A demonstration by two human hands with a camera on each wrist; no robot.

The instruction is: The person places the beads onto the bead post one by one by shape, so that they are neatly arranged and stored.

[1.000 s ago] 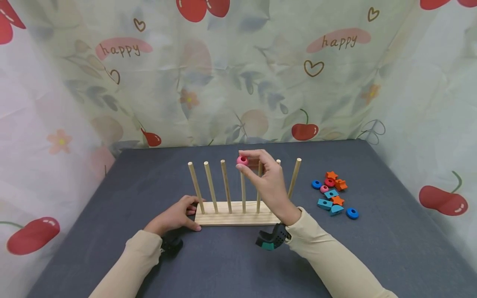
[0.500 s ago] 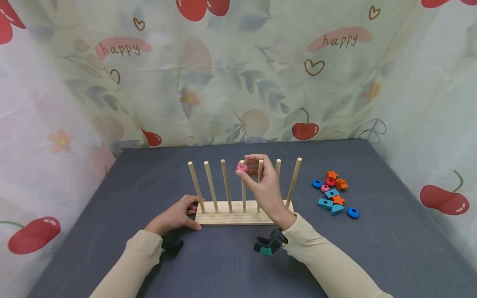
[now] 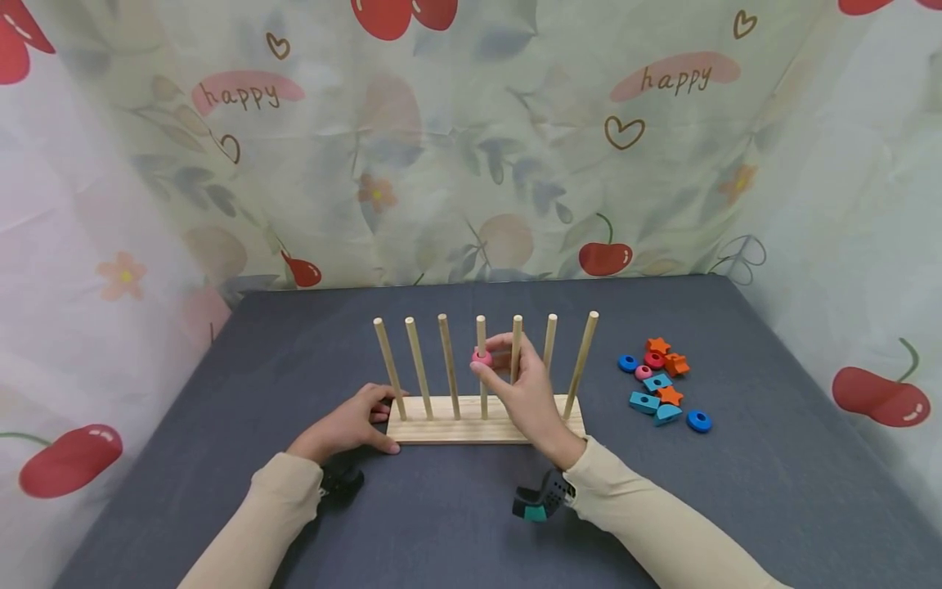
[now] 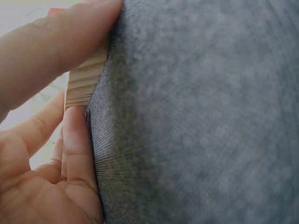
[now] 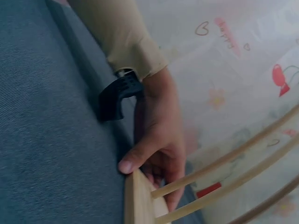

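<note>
In the head view, a wooden peg stand [image 3: 456, 433] with several upright pegs lies on the table. My left hand [image 3: 356, 427] holds its left end, the thumb at the front edge. The left wrist view has that thumb and the fingers at the wooden end [image 4: 83, 84]; the right wrist view also catches the left hand [image 5: 161, 135] there. My right hand [image 3: 526, 397] pinches a pink bead [image 3: 482, 358] between thumb and fingers. The bead is threaded on the middle peg [image 3: 482, 331], below its tip. Some right fingers are behind the neighbouring peg [image 3: 518, 339].
Right of the stand lie loose pieces: orange stars [image 3: 670, 396], blue rings [image 3: 699, 421], a red ring [image 3: 653, 360], another pink bead [image 3: 643, 373], light-blue blocks [image 3: 644, 402] and a light-blue half-round [image 3: 667, 415]. A patterned curtain [image 3: 441, 164] borders the dark table [image 3: 441, 523].
My right hand has brought the pink bead from above the middle peg onto it and part way down. The left hand stays on the stand's end.
</note>
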